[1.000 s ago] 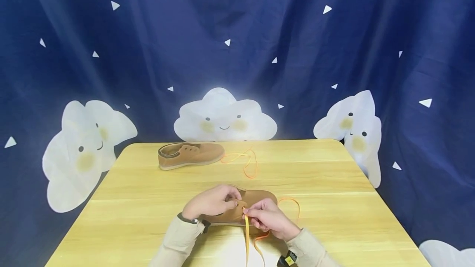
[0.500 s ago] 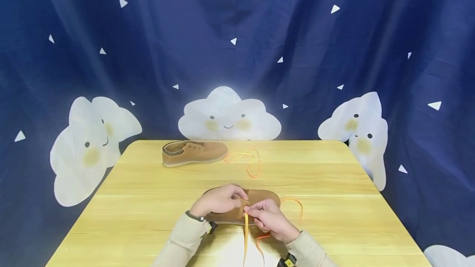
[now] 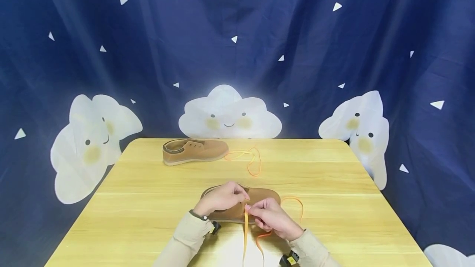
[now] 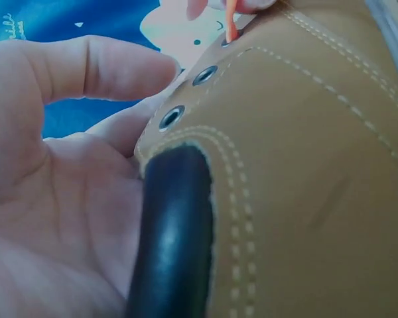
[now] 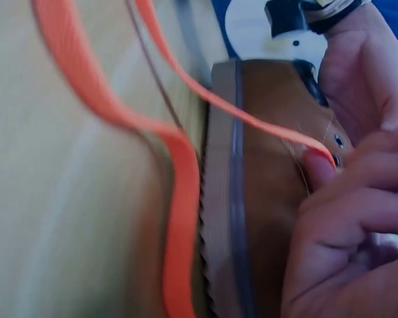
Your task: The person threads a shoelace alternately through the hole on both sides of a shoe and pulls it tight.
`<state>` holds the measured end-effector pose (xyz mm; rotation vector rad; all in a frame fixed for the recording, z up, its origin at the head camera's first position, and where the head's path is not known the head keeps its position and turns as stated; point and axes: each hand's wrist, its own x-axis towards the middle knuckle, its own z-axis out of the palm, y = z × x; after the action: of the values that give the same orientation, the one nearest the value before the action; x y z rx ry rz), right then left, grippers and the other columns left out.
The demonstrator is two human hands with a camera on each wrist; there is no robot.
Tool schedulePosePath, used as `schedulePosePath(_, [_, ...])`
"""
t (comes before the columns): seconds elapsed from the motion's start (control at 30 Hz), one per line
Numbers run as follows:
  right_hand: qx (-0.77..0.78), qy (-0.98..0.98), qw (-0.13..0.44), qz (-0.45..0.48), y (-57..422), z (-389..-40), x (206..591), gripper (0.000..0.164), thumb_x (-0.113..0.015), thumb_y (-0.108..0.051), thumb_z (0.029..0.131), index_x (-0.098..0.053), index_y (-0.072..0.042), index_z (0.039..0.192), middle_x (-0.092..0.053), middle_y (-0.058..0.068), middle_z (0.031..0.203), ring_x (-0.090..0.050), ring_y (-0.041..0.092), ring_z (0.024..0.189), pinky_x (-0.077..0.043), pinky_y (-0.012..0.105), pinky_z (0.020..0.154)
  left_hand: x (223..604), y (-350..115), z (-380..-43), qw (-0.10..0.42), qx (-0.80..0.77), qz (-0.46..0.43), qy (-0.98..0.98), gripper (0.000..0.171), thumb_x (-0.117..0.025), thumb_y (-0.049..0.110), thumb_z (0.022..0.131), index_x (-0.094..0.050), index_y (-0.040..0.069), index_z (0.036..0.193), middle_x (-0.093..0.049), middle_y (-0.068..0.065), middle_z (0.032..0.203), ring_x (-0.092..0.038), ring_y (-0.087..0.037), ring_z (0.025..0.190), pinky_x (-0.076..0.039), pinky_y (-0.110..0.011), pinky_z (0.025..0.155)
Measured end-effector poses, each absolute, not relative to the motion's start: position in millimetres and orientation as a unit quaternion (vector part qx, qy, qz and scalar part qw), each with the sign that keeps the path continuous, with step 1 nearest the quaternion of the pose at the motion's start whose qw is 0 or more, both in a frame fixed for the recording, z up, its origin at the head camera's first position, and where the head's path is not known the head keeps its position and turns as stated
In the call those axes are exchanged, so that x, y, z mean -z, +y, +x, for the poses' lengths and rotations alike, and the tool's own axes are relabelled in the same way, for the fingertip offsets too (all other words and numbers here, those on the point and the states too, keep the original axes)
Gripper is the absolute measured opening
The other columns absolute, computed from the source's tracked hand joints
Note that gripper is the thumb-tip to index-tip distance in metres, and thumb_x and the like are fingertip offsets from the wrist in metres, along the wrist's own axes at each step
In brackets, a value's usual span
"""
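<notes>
A brown shoe (image 3: 264,195) lies on the table in front of the person, toe to the right. My left hand (image 3: 222,199) grips its eyelet flap; in the left wrist view the fingers reach behind the flap and the thumb (image 4: 119,69) bends over its edge. Two bare metal eyelets (image 4: 172,118) show there. My right hand (image 3: 273,216) pinches an orange shoelace (image 3: 245,234) close against the flap, where the lace passes through an eyelet. One lace length hangs toward the near table edge. The exact fingertip contact is partly hidden in the right wrist view.
A second brown shoe (image 3: 209,150) stands at the back left of the wooden table (image 3: 319,172), with a loose orange lace (image 3: 256,164) beside its toe. Another stretch of orange lace (image 3: 299,205) curves out past the near shoe's toe. A dark blue curtain (image 3: 237,65) hangs behind.
The head view has shifted a little. My left thumb has lifted from the flap's face, uncovering an eyelet. The right hand keeps its pinch on the lace at nearly the same spot.
</notes>
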<state>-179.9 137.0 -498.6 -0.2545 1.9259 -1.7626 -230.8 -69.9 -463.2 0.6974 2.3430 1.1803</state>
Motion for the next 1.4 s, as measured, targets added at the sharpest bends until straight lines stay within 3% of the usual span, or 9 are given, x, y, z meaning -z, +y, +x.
schedulePosePath(0.13, [0.61, 0.745, 0.238, -0.127, 141.2, -181.9, 494.4, 0.048, -0.064, -0.028, 0.102, -0.06, 0.014, 0.079, -0.052, -0.009, 0.05, -0.037, 0.001, 0.041, -0.03, 0.016, 0.041, 463.3, -70.0, -230.6, 0.211, -0.434, 0.244, 0.841, 0.029, -0.052, 0.013, 0.098, -0.081, 0.005, 0.101, -0.039, 0.007, 0.056, -0.021, -0.004, 0.041, -0.02, -0.02, 0.041])
schedulePosePath(0.2, [0.592, 0.762, 0.228, -0.133, 143.4, -183.1, 492.5, 0.047, -0.065, -0.026, 0.102, -0.064, 0.018, 0.086, -0.053, -0.009, 0.05, -0.04, 0.002, 0.042, -0.031, 0.016, 0.042, 462.7, -69.6, -230.7, 0.206, -0.436, 0.245, 0.841, 0.029, -0.053, 0.013, 0.098, -0.08, 0.005, 0.103, -0.049, 0.006, 0.063, -0.022, -0.004, 0.042, -0.021, -0.02, 0.042])
schedulePosePath(0.4, [0.549, 0.806, 0.18, -0.127, 150.0, -189.9, 487.0, 0.031, -0.067, -0.025, 0.101, -0.074, 0.004, 0.095, -0.048, -0.007, 0.055, -0.038, 0.004, 0.049, -0.032, 0.018, 0.047, 459.7, -69.1, -231.3, 0.199, -0.426, 0.259, 0.844, 0.031, -0.051, 0.013, 0.098, -0.078, 0.003, 0.11, -0.047, 0.007, 0.061, -0.022, -0.003, 0.042, -0.021, -0.02, 0.042])
schedulePosePath(0.57, [0.538, 0.821, 0.132, -0.142, 151.4, -198.6, 483.5, 0.023, -0.065, -0.022, 0.102, -0.076, -0.002, 0.107, -0.065, 0.009, 0.078, -0.045, 0.005, 0.06, -0.04, 0.019, 0.055, 459.1, -70.3, -231.8, 0.196, -0.418, 0.262, 0.847, 0.033, -0.05, 0.013, 0.099, -0.077, 0.002, 0.114, -0.034, 0.01, 0.052, -0.021, -0.003, 0.042, -0.021, -0.019, 0.041])
schedulePosePath(0.8, [0.521, 0.825, 0.142, -0.169, 153.2, -200.7, 485.1, 0.021, -0.066, -0.017, 0.101, -0.08, -0.002, 0.106, -0.048, -0.003, 0.06, -0.034, 0.004, 0.05, -0.029, 0.018, 0.047, 460.6, -69.0, -231.3, 0.194, -0.422, 0.261, 0.846, 0.033, -0.049, 0.014, 0.1, -0.077, 0.004, 0.114, -0.054, 0.002, 0.069, -0.022, -0.004, 0.043, -0.024, -0.02, 0.044])
schedulePosePath(0.93, [0.518, 0.826, 0.138, -0.174, 154.4, -199.6, 484.7, 0.02, -0.066, -0.015, 0.101, -0.079, -0.002, 0.105, -0.052, -0.004, 0.064, -0.036, 0.003, 0.051, -0.03, 0.018, 0.048, 458.7, -69.2, -231.0, 0.185, -0.432, 0.262, 0.843, 0.033, -0.049, 0.016, 0.101, -0.076, 0.002, 0.116, -0.071, -0.004, 0.091, -0.028, -0.007, 0.046, -0.033, -0.022, 0.049])
schedulePosePath(1.07, [0.514, 0.829, 0.14, -0.169, 154.8, -198.8, 484.2, 0.017, -0.066, -0.012, 0.099, -0.079, -0.002, 0.102, -0.06, 0.0, 0.07, -0.041, 0.002, 0.055, -0.033, 0.017, 0.05, 455.5, -69.0, -230.5, 0.165, -0.449, 0.266, 0.837, 0.031, -0.051, 0.015, 0.102, -0.075, 0.001, 0.116, -0.076, -0.012, 0.116, -0.046, -0.005, 0.065, -0.049, -0.026, 0.07])
schedulePosePath(1.27, [0.501, 0.834, 0.149, -0.177, 155.9, -198.3, 481.9, 0.017, -0.064, -0.009, 0.099, -0.079, -0.002, 0.101, -0.074, 0.015, 0.085, -0.053, 0.005, 0.062, -0.04, 0.018, 0.054, 448.9, -67.6, -227.4, 0.132, -0.481, 0.254, 0.829, 0.03, -0.052, 0.012, 0.102, -0.073, -0.001, 0.12, -0.075, -0.016, 0.119, -0.066, -0.014, 0.085, -0.059, -0.034, 0.083])
schedulePosePath(1.4, [0.491, 0.834, 0.161, -0.196, 154.8, -200.2, 477.2, 0.018, -0.064, -0.013, 0.1, -0.08, -0.004, 0.101, -0.075, 0.019, 0.088, -0.055, 0.008, 0.064, -0.042, 0.019, 0.055, 442.9, -67.1, -224.7, 0.111, -0.487, 0.244, 0.831, 0.03, -0.053, 0.014, 0.102, -0.072, 0.0, 0.122, -0.075, -0.014, 0.121, -0.071, -0.027, 0.113, -0.058, -0.043, 0.096])
